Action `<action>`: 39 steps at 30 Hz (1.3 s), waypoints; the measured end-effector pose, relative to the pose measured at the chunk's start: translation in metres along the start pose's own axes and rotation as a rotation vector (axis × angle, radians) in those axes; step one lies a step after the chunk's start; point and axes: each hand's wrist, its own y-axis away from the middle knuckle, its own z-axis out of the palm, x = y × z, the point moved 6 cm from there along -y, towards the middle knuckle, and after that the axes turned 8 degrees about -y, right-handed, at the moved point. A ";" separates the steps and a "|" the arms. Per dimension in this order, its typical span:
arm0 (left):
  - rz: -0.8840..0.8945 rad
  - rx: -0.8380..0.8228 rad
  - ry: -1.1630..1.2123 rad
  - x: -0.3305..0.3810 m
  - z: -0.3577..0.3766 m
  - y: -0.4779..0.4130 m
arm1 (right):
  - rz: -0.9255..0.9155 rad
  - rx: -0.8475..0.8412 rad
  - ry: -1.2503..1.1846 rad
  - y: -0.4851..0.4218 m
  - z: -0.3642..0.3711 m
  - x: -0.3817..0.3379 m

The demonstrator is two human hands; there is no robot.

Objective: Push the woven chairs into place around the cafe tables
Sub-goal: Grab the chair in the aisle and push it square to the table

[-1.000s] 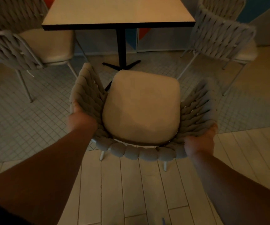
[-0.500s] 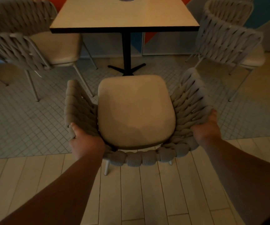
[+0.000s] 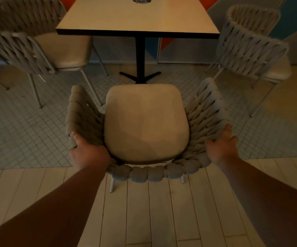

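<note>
A grey woven chair (image 3: 146, 122) with a beige seat cushion stands right below me, its open front facing the cafe table (image 3: 138, 16). My left hand (image 3: 87, 152) grips the woven rim at the back left corner. My right hand (image 3: 221, 145) holds the rim at the back right corner, fingers wrapped over the outside. The chair's front edge is just short of the table's black pedestal base (image 3: 140, 75). Its rear legs rest on the pale plank floor.
Two more woven chairs flank the table: one at the left (image 3: 35, 43), one at the right (image 3: 251, 45). A small dark round disc (image 3: 141, 0) lies on the tabletop. Grey mosaic tile floor (image 3: 19, 132) lies under the table; coloured wall panels stand behind.
The chair has turned from angled left to square with the table and shifted towards it. Both hands have stayed on the back rim. My view has moved closer to the table.
</note>
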 end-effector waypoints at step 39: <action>0.957 -0.271 -1.009 0.034 0.008 -0.020 | -0.483 -0.566 0.921 0.047 0.032 -0.061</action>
